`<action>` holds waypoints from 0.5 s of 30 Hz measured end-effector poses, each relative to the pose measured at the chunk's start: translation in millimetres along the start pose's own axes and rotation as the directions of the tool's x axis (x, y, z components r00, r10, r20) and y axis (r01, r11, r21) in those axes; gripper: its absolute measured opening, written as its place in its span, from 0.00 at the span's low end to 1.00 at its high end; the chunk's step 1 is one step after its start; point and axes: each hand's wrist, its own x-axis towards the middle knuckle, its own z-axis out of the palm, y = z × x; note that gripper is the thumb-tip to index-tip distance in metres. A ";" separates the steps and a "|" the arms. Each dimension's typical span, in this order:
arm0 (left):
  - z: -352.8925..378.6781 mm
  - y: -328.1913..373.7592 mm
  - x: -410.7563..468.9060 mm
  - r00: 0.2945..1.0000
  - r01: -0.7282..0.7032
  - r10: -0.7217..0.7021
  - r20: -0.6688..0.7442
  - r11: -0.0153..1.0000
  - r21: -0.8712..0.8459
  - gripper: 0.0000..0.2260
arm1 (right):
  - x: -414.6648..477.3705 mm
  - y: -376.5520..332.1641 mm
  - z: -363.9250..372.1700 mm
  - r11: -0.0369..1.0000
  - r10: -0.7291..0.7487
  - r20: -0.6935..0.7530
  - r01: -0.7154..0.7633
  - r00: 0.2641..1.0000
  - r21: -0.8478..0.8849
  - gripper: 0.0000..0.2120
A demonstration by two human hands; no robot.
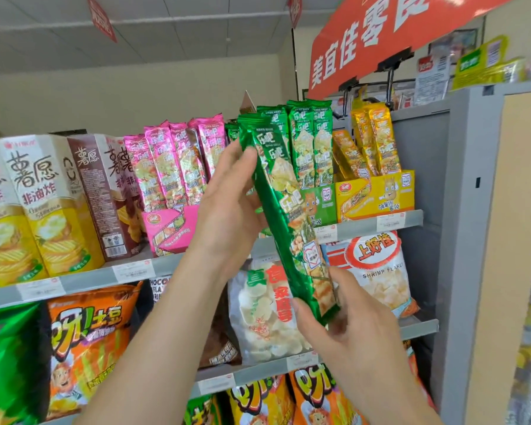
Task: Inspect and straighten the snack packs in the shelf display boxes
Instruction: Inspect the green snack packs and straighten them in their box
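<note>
Green snack pack [288,222] aslant: top gripped in left hand [227,207], bottom seemingly pinched in right hand [350,326].

The left hand [227,204] is raised and curled round a pack [279,185]; the right hand [353,329] is pinched on its lower end.

Green snack pack [288,228], top tilted toward 11 o'clock; left hand [227,207] grips its upper part, right hand [353,329] pinches its lower end. Behind: green display box [323,205], pink display box [169,227] at 9 o'clock, yellow display box [377,193] at 3 o'clock.
</note>
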 end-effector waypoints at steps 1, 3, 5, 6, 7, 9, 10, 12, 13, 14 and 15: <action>-2.7 5.6 8.9 1.000 -0.015 0.014 0.013 0.996 0.083 0.18 | 6.0 -1.5 2.1 1.000 -0.011 -0.004 0.011 1.000 0.000 0.15; -7.9 17.7 27.4 0.996 -0.092 0.085 0.036 0.965 0.247 0.13 | 21.9 -7.8 5.3 1.000 -0.026 0.002 0.026 1.000 -0.003 0.18; -14.2 29.5 46.4 0.987 -0.159 0.151 0.048 0.928 0.336 0.05 | 41.5 -16.2 6.5 0.998 -0.061 0.005 0.061 0.998 -0.029 0.21; -17.0 35.2 56.6 0.982 -0.188 0.183 0.049 0.913 0.361 0.04 | 52.9 -20.6 6.4 0.994 -0.093 0.005 0.093 0.996 -0.054 0.21; -19.0 41.4 66.7 0.974 -0.223 0.219 0.053 0.899 0.377 0.03 | 65.1 -25.8 5.6 0.989 -0.128 0.002 0.128 0.992 -0.074 0.20; -19.8 54.5 85.7 0.952 -0.304 0.290 0.095 0.870 0.389 0.04 | 94.8 -37.3 2.9 0.982 -0.178 -0.023 0.176 0.984 -0.069 0.19; -19.3 61.2 94.8 0.938 -0.348 0.322 0.132 0.850 0.396 0.04 | 111.4 -43.1 1.6 0.980 -0.198 -0.047 0.196 0.979 -0.041 0.21; -15.5 73.2 109.9 0.910 -0.413 0.356 0.212 0.809 0.418 0.07 | 144.8 -56.5 -1.9 0.975 -0.219 -0.099 0.222 0.971 0.016 0.30; -13.7 79.1 118.2 0.897 -0.440 0.365 0.248 0.789 0.429 0.08 | 163.2 -64.1 -4.1 0.972 -0.226 -0.121 0.232 0.967 0.038 0.32; -11.3 83.0 124.4 0.887 -0.458 0.367 0.280 0.772 0.441 0.08 | 179.1 -71.3 -7.5 0.967 -0.242 -0.133 0.249 0.961 0.044 0.32; -9.2 86.3 129.4 0.881 -0.469 0.364 0.303 0.761 0.449 0.08 | 194.4 -78.4 -11.2 0.961 -0.268 -0.134 0.274 0.954 0.030 0.31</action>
